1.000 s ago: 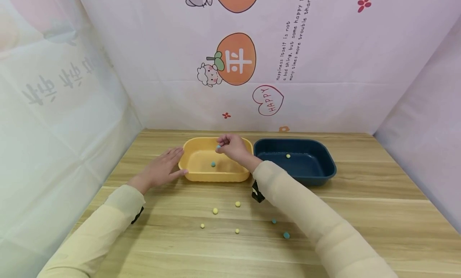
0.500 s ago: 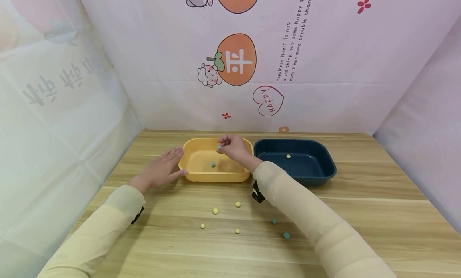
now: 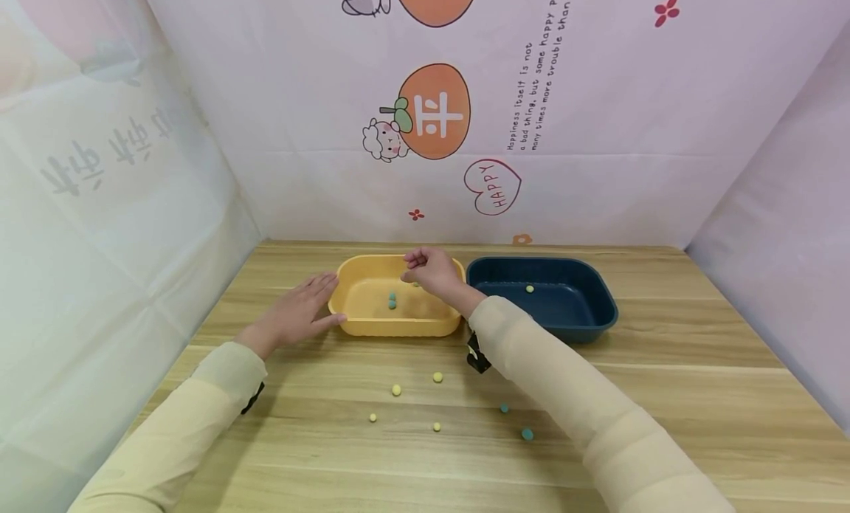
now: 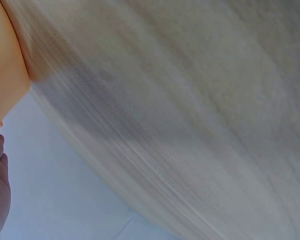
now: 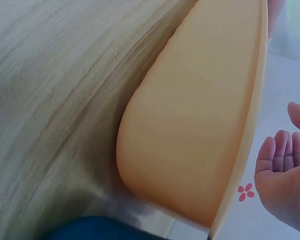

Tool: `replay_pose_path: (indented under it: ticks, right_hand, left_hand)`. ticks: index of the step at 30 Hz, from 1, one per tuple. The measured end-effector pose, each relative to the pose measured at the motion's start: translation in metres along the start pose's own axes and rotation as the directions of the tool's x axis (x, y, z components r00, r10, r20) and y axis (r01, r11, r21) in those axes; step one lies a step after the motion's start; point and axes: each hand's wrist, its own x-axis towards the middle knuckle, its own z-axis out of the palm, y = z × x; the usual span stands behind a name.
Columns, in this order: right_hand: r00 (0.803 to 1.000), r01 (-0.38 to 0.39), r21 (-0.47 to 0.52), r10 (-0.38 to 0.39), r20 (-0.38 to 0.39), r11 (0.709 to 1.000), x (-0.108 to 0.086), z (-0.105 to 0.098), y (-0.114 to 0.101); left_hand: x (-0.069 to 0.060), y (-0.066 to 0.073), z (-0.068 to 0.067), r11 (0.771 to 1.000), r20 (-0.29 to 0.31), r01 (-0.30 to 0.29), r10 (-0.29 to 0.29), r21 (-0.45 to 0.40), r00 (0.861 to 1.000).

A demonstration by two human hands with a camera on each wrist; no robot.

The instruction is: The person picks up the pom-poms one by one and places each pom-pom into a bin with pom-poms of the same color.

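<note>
Work looks roughly a third done, judged around the yellow tray [image 3: 398,327]: two teal balls [image 3: 392,305] are seen inside, one yellow ball [image 3: 529,288] is contained in the navy tray [image 3: 581,332] just right of it. Probably left over: four yellow balls [image 3: 396,390] in front, a loose teal pair [image 3: 527,434] front-right. Right hand [image 3: 434,272] is held above the yellow tray's right end, fingers half curled, thumb apart, nothing gripped; left hand [image 3: 297,314] is rested on its left end, fingers extended.

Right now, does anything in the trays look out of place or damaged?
No damage is visible, but colours look mismatched: two teal balls lie in the yellow tray, and a yellow ball in the blue tray.
</note>
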Motion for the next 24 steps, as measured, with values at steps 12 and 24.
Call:
replay_pose_path:
  ticks: [12,24]
  right_hand:
    - [0.999,0.030,0.018,-0.030,0.013,0.999,-0.005,-0.017,-0.005]
    - [0.995,0.090,0.008,-0.091,0.051,0.996,-0.031,-0.040,-0.012]
  left_hand:
    - [-0.001,0.001,0.000,1.000,0.000,-0.006,0.006,0.007,1.000]
    - [-0.001,0.002,-0.003,1.000,0.019,0.006,-0.006,-0.001,1.000]
